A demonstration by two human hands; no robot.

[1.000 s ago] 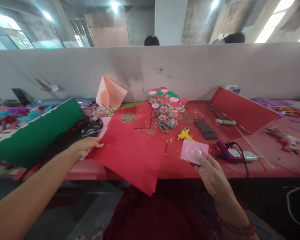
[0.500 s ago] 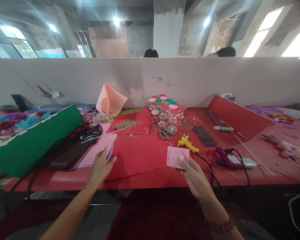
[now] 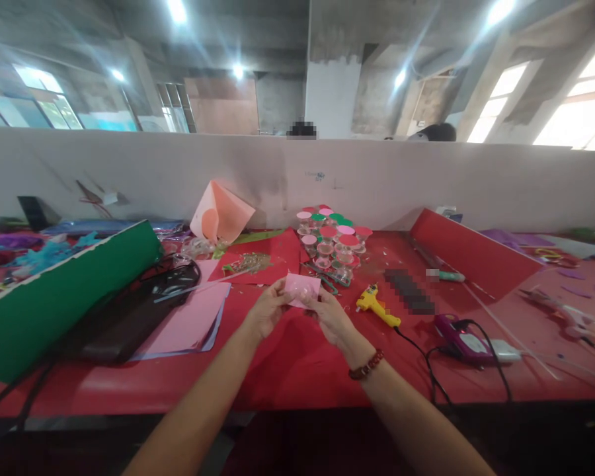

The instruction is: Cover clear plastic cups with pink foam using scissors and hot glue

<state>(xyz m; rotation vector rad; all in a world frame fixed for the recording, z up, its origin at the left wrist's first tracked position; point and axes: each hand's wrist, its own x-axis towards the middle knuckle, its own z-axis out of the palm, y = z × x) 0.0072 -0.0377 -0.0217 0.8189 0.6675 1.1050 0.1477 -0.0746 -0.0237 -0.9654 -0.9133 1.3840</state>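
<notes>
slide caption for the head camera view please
Left hand and right hand hold a pink card over a red worktop, yellow glue gun nearby.

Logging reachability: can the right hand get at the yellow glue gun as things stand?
Probably yes: the yellow glue gun lies to the right of the right hand, nothing visible between them, though that hand holds the pink card.

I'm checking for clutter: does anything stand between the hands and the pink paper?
Nothing visible does: the left hand and right hand hold the pink paper at its sides. A clear plastic piece sits on its face. The yellow glue gun lies off to the right, out of the way.
</notes>
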